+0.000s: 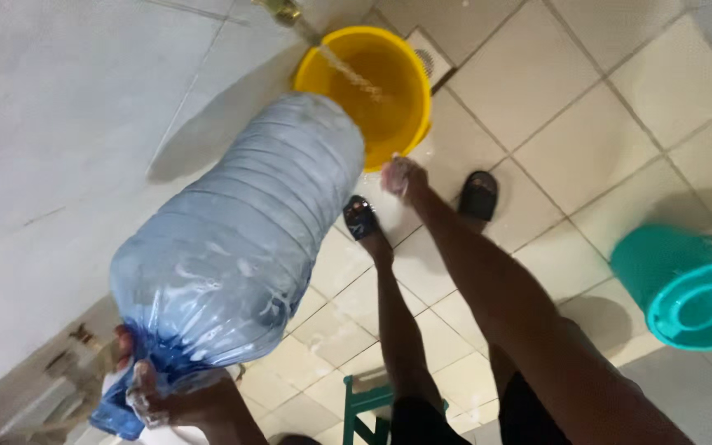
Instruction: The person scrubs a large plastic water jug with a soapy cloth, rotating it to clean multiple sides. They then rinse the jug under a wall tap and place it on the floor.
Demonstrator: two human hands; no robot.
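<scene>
Closest to me, my left hand (166,395) grips the big blue water bottle (241,239) at its neck end, fingers (138,394) wrapped round the narrow part, wet and soapy. The bottle lies tilted, neck low by my hip and its ribbed body slanting up and away toward the wall (51,156); held like that, the water inside can slosh along its length. It looks translucent pale blue, ridged round the barrel, with foam and water clinging inside.

Just below it I can see the corner of a green stool (364,404), and my two legs running down to black sandals (478,194) on the pale tiled floor (587,148).

My right hand (403,176) reaches out past my knee, low by the floor, just beside the yellow bucket (389,82). It seems loosely curled, covered in suds; I cannot tell whether it holds anything.

Farther off, a brass tap (280,10) on the wall runs a thin stream into the yellow bucket, which stands right under it to catch the water. Off to the right, well apart, a teal bucket (686,284) lies tipped.
</scene>
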